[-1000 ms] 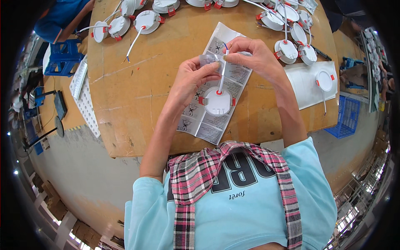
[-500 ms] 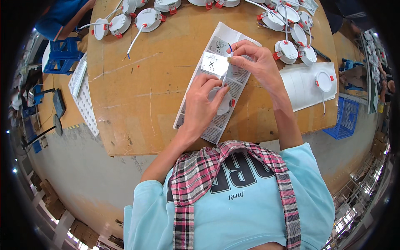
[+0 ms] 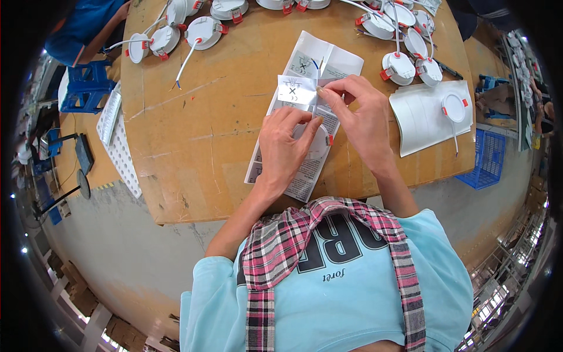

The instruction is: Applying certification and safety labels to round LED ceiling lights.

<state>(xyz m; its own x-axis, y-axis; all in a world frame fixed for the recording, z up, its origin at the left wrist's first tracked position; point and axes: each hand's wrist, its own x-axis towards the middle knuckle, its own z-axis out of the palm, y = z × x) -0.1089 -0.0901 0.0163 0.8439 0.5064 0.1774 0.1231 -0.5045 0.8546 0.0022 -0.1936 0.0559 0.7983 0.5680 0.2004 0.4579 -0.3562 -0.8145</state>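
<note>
A white round downlight (image 3: 318, 144) with red-tabbed clips lies on a printed instruction sheet (image 3: 341, 60), partly hidden by my left hand (image 3: 283, 144). My left thumb and fingers close on the base of its white cable, which runs up and away from me to bare blue and brown wire ends. A white label (image 3: 296, 90) with black symbols sticks out leftward from the cable. My right hand (image 3: 365, 117) pinches the label's right edge against the cable with thumb and forefinger.
Several downlights (image 3: 203, 33) line the table's far side, with another group (image 3: 399, 68) at the far right. One downlight (image 3: 453, 108) lies on white sheets (image 3: 404, 120) to the right. A blue crate (image 3: 488, 158) stands beyond the right edge. A person's arm (image 3: 105, 35) shows at far left.
My right hand has slid down the cable toward me, from near the wire ends to the label's edge. My left hand stays on the downlight.
</note>
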